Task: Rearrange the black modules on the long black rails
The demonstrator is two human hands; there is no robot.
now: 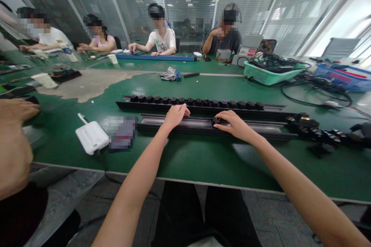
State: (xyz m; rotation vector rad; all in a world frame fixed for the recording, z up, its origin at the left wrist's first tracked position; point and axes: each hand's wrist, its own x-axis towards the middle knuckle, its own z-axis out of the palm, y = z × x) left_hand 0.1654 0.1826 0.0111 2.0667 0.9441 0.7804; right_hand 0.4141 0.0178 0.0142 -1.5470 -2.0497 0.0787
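Note:
A long black channel-shaped rail [191, 122] lies across the green table in front of me. My right hand [230, 123] is closed, thumb and fingers pinching a small black module [216, 122] that sits in the rail's channel. Further left, my left hand [176, 115] rests at the far edge of the same rail, its fingers loosely extended and nothing visible in them. Just behind lies a second black rail [156, 106], with a row of several round black modules [198, 102] standing along it. Loose black modules [327, 136] with shiny metal parts are heaped beyond the rails' right end.
A white power bank [92, 137] with a cable lies left, beside a dark pouch [123, 134]. A co-worker's arm [14, 139] reaches in at far left. Behind are a glove [171, 74], a green basket [272, 74] of cables and several seated people.

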